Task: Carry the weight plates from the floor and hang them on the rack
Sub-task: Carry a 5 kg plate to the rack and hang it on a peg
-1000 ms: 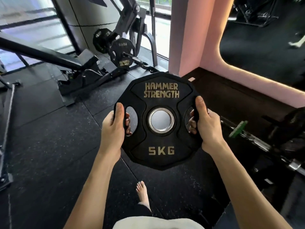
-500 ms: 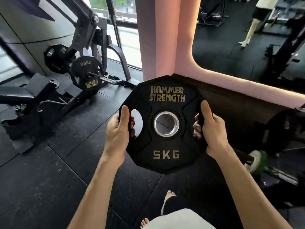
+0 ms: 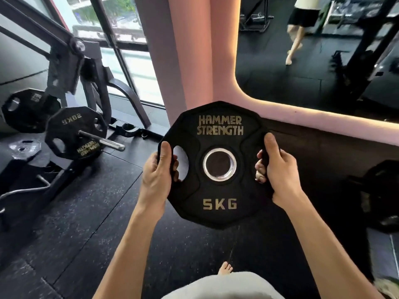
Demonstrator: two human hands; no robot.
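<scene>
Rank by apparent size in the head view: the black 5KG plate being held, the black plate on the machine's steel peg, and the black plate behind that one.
1. Black 5KG plate, largest, though nearness to the camera inflates it.
2. Black plate on the steel peg.
3. Black plate behind it, partly hidden, so its place against the second is unsure.

- Gym, weights area.
- Black speckled rubber floor tiles.
- Plate-loaded machine at left, black plates hung on its steel peg.
- Handheld weight plate marked "HAMMER STRENGTH", "5KG".
- Big wall mirror in a lit pink frame, reflecting more equipment.
</scene>
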